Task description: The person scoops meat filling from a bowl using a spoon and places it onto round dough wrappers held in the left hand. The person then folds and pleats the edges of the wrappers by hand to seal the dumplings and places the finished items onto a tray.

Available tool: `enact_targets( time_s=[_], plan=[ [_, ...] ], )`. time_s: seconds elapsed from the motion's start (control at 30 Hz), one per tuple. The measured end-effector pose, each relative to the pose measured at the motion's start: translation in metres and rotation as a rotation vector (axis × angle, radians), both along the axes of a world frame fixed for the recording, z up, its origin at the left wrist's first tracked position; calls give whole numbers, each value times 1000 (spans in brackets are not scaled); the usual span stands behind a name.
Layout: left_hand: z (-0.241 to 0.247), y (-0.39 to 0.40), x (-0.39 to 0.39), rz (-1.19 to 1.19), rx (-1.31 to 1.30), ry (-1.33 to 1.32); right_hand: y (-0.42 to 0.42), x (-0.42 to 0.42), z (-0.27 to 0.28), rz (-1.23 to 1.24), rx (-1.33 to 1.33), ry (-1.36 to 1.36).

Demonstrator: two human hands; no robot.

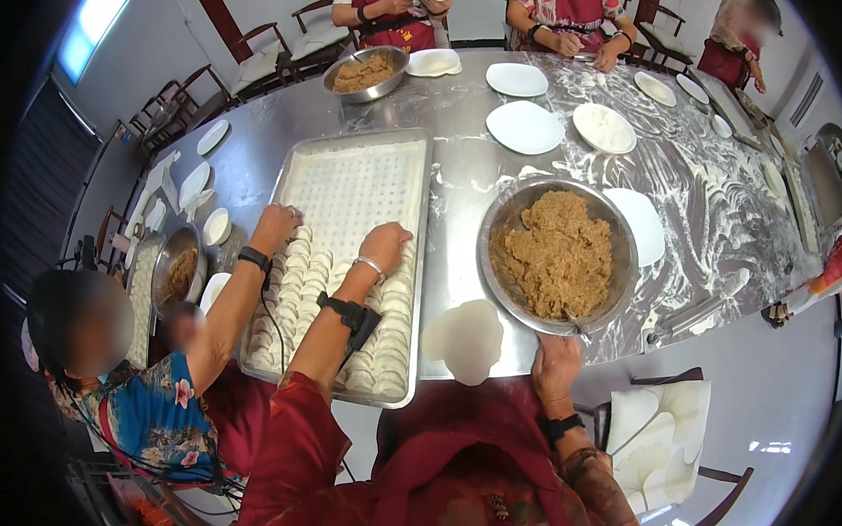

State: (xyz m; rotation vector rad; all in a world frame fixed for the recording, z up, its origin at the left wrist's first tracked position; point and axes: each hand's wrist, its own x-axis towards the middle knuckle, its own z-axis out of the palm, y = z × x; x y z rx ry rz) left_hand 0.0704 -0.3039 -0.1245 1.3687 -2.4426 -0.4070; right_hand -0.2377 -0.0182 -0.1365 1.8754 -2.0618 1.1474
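Note:
My left hand (385, 246) reaches over a perforated metal tray (359, 146), its fingertips at the far end of the rightmost row of dumplings (390, 338). The fingers are bent downward, and what they hold is hidden. Close to the near table edge, my right hand (556, 368) is curled just below a steel bowl (489, 265) of brown filling (564, 257); its fingers are mostly out of sight. Two overlapping round dough wrappers (467, 341) lie between the tray and the bowl. A co-worker's hand (276, 229) is at the tray's left side.
A rolling pin (704, 308) lies right of the bowl on the floured steel table (715, 197). White plates (525, 127) and a second filling bowl (366, 94) stand farther back. A co-worker sits close on my left; a chair (658, 438) stands at right.

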Motion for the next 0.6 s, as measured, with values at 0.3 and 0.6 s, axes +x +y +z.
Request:
enact_targets(
  time_s=[0.3,0.6],
  plan=[
    [34,8,-22,-16,72,-396,2,2,7,8,-27,-6],
    [27,8,-24,-28,58,-403,4,0,0,-10,-19,-4]
  ],
)
